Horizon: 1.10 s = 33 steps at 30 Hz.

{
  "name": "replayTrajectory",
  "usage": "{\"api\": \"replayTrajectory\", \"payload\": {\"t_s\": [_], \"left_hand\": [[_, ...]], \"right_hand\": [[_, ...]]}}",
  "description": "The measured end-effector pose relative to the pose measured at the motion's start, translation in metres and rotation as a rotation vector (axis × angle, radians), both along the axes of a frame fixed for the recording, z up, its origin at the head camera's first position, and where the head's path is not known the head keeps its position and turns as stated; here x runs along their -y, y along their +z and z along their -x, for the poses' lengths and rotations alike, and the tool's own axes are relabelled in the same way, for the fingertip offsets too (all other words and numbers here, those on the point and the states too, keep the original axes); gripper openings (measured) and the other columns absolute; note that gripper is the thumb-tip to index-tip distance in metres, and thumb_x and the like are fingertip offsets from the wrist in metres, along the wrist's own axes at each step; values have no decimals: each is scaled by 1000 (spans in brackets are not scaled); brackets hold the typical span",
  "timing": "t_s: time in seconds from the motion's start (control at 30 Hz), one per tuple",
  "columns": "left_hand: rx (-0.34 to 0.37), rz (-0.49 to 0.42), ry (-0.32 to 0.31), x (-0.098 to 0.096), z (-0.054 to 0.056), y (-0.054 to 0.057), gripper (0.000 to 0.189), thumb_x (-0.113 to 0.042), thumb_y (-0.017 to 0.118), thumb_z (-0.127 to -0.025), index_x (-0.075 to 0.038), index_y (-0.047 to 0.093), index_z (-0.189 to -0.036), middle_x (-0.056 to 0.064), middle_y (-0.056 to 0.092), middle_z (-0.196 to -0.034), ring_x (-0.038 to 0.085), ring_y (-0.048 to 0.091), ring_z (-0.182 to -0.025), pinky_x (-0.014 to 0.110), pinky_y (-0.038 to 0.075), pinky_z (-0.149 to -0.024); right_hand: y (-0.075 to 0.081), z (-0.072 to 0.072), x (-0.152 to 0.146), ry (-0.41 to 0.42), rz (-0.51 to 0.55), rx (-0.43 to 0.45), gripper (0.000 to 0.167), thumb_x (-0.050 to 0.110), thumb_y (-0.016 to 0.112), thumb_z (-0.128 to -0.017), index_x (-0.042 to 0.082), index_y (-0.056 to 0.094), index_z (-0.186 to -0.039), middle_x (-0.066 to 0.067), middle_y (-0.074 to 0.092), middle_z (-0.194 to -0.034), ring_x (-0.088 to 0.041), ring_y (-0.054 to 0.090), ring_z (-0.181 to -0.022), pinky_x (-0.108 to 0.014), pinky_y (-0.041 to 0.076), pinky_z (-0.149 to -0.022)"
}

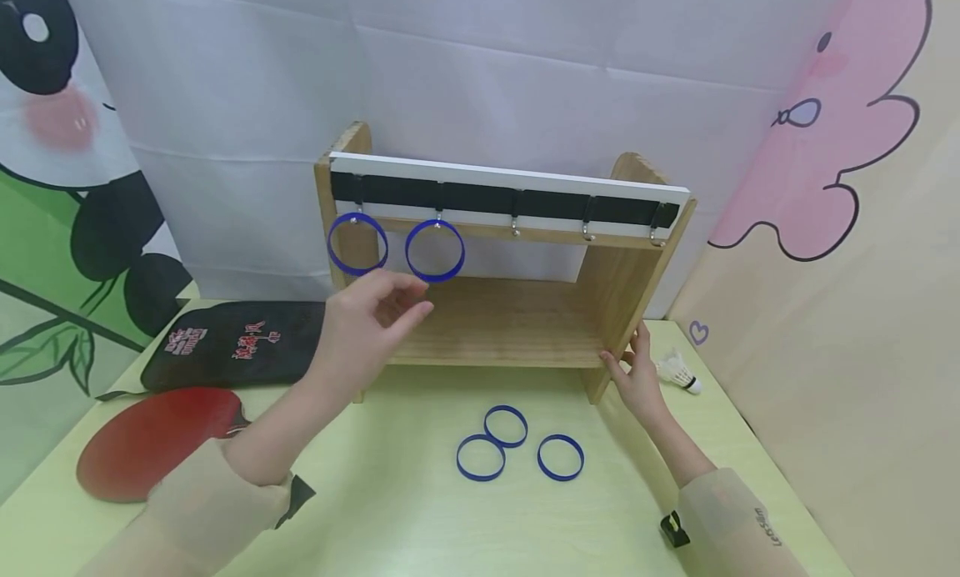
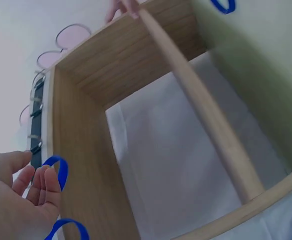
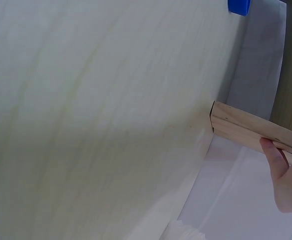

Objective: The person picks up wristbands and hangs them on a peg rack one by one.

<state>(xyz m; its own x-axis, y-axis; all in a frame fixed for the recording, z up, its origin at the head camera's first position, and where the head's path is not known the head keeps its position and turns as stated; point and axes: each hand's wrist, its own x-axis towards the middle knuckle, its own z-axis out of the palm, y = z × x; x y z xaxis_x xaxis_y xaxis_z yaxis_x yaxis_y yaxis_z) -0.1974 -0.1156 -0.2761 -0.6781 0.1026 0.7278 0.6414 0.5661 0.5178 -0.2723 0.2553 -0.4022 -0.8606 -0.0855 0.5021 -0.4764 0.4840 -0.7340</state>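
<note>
A wooden rack [image 1: 495, 318] stands on the table with a row of metal hooks along its white-and-black top strip. Blue rings hang from the two leftmost hooks: one ring [image 1: 335, 256] at the end, another ring [image 1: 459, 264] beside it. My left hand [image 1: 360, 323] is just below the second ring, fingers bent loosely, with a gap between thumb and index finger. In the left wrist view, the fingertips overlap a blue ring [image 2: 62, 172]. My right hand [image 1: 641, 381] grips the rack's right side panel [image 3: 240, 122], thumb on the front edge.
Three blue rings lie on the table before the rack, including a ring [image 1: 561, 479] on the right. A shuttlecock [image 1: 678, 373] lies right of the rack. At left are a red paddle [image 1: 157, 444] and a black case [image 1: 217, 343]. A white cloth [image 1: 480, 77] hangs behind.
</note>
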Motion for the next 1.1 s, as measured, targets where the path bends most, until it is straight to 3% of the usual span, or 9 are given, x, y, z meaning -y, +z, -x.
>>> {"api": "replayTrajectory", "payload": {"t_s": [0.27,0.4,0.63,0.73,0.87,1.1], "left_hand": [[77,159,-102,-10,1,-47,22,-13,76,-79,-11,69,-99,-1,68,-92,12,59,-80,25,51,-62],[141,249,-163,-16,3,-72,26,-15,77,-78,-12,69,-103,-2,68,-97,14,61,-88,28,53,-74],[297,453,-284,-21,10,-114,31,-22,74,-81,-16,67,-111,-7,65,-103,15,57,-104,37,49,-91],[357,507,-332,-22,14,-126,32,-22,74,-81,-17,67,-112,-6,65,-105,17,55,-107,41,48,-93],[417,572,-389,-24,19,-140,33,-22,76,-80,-16,68,-111,-4,65,-101,17,57,-99,39,48,-89],[419,726,-447,-25,21,-153,27,-23,78,-77,-19,71,-102,-12,63,-83,5,51,-88,30,46,-88]], "right_hand": [[0,0,-1,-1,2,8,76,-2,56,-91,11,8,-148,-33,32,-142,-45,60,-98,-39,54,-75],[-1,0,-1,-3,0,3,76,-3,56,-91,10,8,-148,-34,32,-142,-46,60,-97,-39,54,-75],[-2,0,-2,2,5,-16,75,-4,57,-90,8,9,-147,-34,35,-140,-45,60,-94,-29,53,-72],[-2,0,-1,2,11,-12,76,-4,57,-90,9,9,-147,-34,35,-140,-44,60,-95,-28,53,-72],[-1,0,-1,2,10,-13,76,-5,57,-90,8,9,-147,-34,34,-140,-45,60,-95,-33,54,-73],[-1,1,-1,6,2,-19,75,-5,57,-90,8,9,-147,-34,34,-140,-45,60,-95,-36,54,-73]]}}
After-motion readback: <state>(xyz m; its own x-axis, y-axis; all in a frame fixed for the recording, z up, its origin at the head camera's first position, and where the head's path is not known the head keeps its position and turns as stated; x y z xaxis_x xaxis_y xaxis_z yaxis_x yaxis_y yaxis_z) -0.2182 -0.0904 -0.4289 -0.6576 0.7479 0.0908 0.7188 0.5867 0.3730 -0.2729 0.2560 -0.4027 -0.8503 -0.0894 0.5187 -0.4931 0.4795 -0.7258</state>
